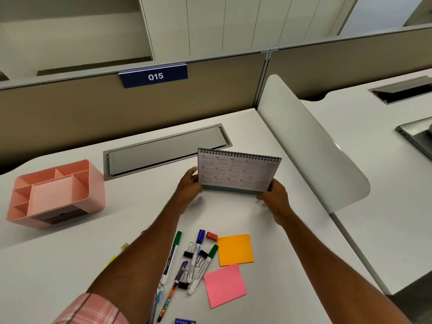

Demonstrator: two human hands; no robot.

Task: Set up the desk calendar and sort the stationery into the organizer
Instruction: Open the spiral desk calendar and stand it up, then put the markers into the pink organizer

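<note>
A spiral-bound desk calendar (237, 171) stands upright near the middle of the white desk (70, 265), its year page facing me. My left hand (189, 187) grips its lower left edge and my right hand (273, 194) grips its lower right corner. A pink organizer (93, 181) with several empty compartments sits at the far left. Close to me lie markers (172, 256), binder clips (189, 250), a red eraser (211, 235), an orange sticky pad (235, 249) and a pink sticky pad (225, 285).
A grey cable-tray lid (163, 149) is set into the desk behind the calendar. A white curved divider (311, 146) bounds the desk on the right, with a laptop (418, 139) on the neighbouring desk. A beige partition (70, 113) labelled 015 closes the back.
</note>
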